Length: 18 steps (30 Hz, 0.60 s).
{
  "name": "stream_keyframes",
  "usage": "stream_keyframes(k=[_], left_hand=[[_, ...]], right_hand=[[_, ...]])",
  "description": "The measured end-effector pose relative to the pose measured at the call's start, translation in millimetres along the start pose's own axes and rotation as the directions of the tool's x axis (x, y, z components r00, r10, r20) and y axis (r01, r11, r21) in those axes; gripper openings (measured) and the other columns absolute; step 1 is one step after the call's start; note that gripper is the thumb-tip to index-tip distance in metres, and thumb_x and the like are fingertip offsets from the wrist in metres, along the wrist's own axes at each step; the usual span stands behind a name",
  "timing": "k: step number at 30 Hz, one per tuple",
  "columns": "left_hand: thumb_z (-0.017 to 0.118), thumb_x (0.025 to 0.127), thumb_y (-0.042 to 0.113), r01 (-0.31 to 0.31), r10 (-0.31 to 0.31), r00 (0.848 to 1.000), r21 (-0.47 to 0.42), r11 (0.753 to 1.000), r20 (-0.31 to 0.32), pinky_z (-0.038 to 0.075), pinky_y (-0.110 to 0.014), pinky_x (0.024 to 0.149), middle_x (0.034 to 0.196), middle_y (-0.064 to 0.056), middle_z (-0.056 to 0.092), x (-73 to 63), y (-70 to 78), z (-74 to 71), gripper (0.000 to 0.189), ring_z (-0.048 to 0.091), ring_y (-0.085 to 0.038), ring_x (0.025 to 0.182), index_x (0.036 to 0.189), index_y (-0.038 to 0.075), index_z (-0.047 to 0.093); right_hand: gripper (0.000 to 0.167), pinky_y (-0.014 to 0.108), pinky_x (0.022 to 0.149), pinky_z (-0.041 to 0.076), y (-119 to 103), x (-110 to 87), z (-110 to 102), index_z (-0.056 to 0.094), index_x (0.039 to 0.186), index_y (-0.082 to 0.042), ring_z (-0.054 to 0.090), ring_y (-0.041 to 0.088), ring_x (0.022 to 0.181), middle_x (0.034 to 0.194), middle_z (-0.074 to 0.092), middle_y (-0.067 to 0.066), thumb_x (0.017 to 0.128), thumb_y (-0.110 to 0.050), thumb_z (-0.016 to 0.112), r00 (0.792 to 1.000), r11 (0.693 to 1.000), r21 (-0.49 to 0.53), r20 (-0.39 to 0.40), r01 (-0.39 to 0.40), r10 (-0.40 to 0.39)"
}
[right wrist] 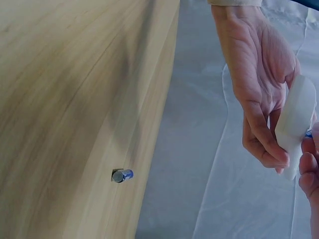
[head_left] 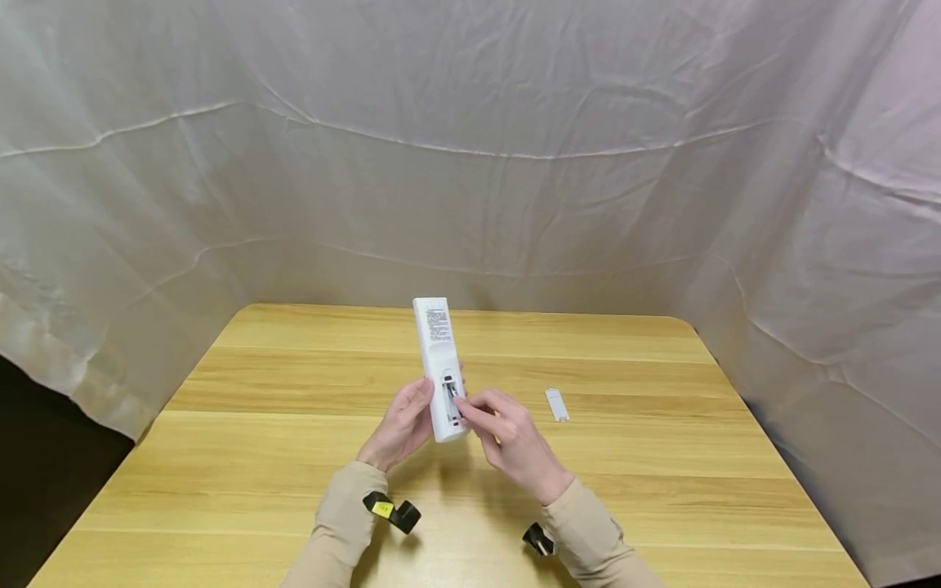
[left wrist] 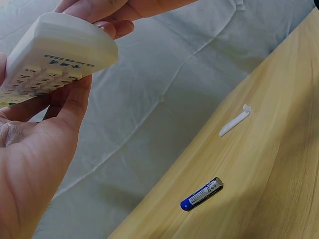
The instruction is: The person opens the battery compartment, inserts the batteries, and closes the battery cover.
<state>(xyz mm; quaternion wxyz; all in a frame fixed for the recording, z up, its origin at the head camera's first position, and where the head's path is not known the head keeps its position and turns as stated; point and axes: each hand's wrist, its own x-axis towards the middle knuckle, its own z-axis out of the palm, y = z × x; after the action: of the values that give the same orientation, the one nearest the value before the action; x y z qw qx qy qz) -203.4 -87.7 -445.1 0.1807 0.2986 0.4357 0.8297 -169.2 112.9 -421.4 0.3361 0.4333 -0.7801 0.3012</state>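
My left hand grips a white remote control along its sides, raised over the table with its labelled back up. The battery compartment is uncovered, and dark and silvery parts show inside. At the compartment, the fingers of my right hand pinch a battery, whose blue end peeks out beside the remote in the right wrist view. Most of that battery is hidden by the fingertips. The remote's keypad faces down in the left wrist view.
A loose blue and silver battery lies on the wooden table. The small white battery cover lies to the right of the hands. Pale cloth hangs behind the table and along both sides.
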Motion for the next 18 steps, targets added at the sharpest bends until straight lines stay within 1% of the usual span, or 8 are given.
stream_keyframes(k=[2, 4, 7, 10, 13, 15, 18], left_hand=[[0.037, 0.11, 0.03, 0.004, -0.004, 1.0, 0.008, 1.0, -0.004, 0.052, -0.027, 0.106, 0.13, 0.004, 0.057, 0.0, 0.3, 0.3, 0.065, 0.058, -0.01, 0.118, 0.151, -0.018, 0.018], [0.037, 0.11, 0.031, 0.005, -0.005, 1.0, 0.017, 1.0, -0.003, 0.052, -0.027, 0.106, 0.13, 0.004, 0.056, 0.1, 0.6, 0.7, 0.068, 0.057, -0.01, 0.118, 0.151, -0.019, 0.015], [0.037, 0.11, 0.031, 0.006, -0.006, 1.0, 0.02, 1.0, -0.004, 0.052, -0.027, 0.106, 0.131, 0.004, 0.056, 0.4, 0.9, 1.0, 0.066, 0.057, -0.01, 0.118, 0.151, -0.018, 0.018], [0.037, 0.11, 0.031, 0.005, -0.005, 1.0, 0.018, 1.0, 0.001, 0.051, -0.027, 0.107, 0.132, 0.004, 0.056, 0.6, 1.3, 1.2, 0.066, 0.057, -0.01, 0.12, 0.151, -0.017, 0.018], [0.036, 0.111, 0.031, 0.002, -0.002, 1.0, 0.009, 1.0, 0.022, 0.051, -0.028, 0.108, 0.132, 0.004, 0.055, 0.6, 1.8, 1.3, 0.067, 0.058, -0.011, 0.121, 0.151, -0.018, 0.015], [0.035, 0.111, 0.03, -0.005, 0.005, 0.999, -0.002, 1.0, 0.042, 0.051, -0.029, 0.108, 0.132, 0.003, 0.055, 0.6, 1.9, 1.3, 0.062, 0.059, -0.012, 0.121, 0.152, -0.015, 0.02], [0.033, 0.111, 0.029, -0.005, 0.006, 0.998, -0.015, 1.0, 0.061, 0.052, -0.03, 0.107, 0.13, 0.001, 0.055, 0.3, 1.2, 0.7, 0.057, 0.059, -0.013, 0.12, 0.153, -0.009, 0.025]], right_hand=[[0.041, 0.016, 0.076, 0.057, 0.0, 0.0, -0.5, 0.073, 0.113, 0.005, 0.065, 0.017, 0.086, 0.097, 0.069, 0.01, 0.074, 0.017, 0.075, 1.0, 1.0, -0.008, 0.016, 0.0, 0.0], [0.042, 0.017, 0.075, 0.057, 0.2, -0.1, -0.3, 0.073, 0.113, 0.005, 0.065, 0.017, 0.085, 0.097, 0.069, 0.01, 0.073, 0.018, 0.075, 1.0, 1.0, -0.017, 0.015, 0.009, -0.009], [0.042, 0.017, 0.075, 0.058, 0.6, 0.2, 0.3, 0.074, 0.111, 0.006, 0.064, 0.017, 0.084, 0.097, 0.069, 0.01, 0.072, 0.019, 0.076, 1.0, 1.0, -0.011, 0.0, 0.017, -0.017], [0.039, 0.02, 0.078, 0.059, 0.9, 0.9, 1.2, 0.075, 0.109, 0.004, 0.064, 0.019, 0.086, 0.099, 0.068, 0.011, 0.073, 0.016, 0.077, 1.0, 0.999, 0.034, -0.019, 0.0, 0.001], [0.034, 0.024, 0.081, 0.06, 1.4, 1.6, 1.9, 0.076, 0.107, 0.002, 0.065, 0.022, 0.09, 0.103, 0.067, 0.013, 0.074, 0.012, 0.079, 0.999, 0.995, 0.098, -0.037, -0.026, 0.03], [0.033, 0.027, 0.082, 0.061, 2.2, 1.6, 2.4, 0.076, 0.106, 0.002, 0.065, 0.024, 0.092, 0.105, 0.066, 0.014, 0.075, 0.011, 0.079, 0.998, 0.991, 0.131, -0.048, -0.034, 0.041], [0.031, 0.029, 0.084, 0.061, 0.9, 1.5, 2.2, 0.076, 0.106, 0.002, 0.066, 0.025, 0.093, 0.105, 0.066, 0.015, 0.076, 0.01, 0.079, 0.995, 0.978, 0.191, -0.039, -0.084, 0.093]])
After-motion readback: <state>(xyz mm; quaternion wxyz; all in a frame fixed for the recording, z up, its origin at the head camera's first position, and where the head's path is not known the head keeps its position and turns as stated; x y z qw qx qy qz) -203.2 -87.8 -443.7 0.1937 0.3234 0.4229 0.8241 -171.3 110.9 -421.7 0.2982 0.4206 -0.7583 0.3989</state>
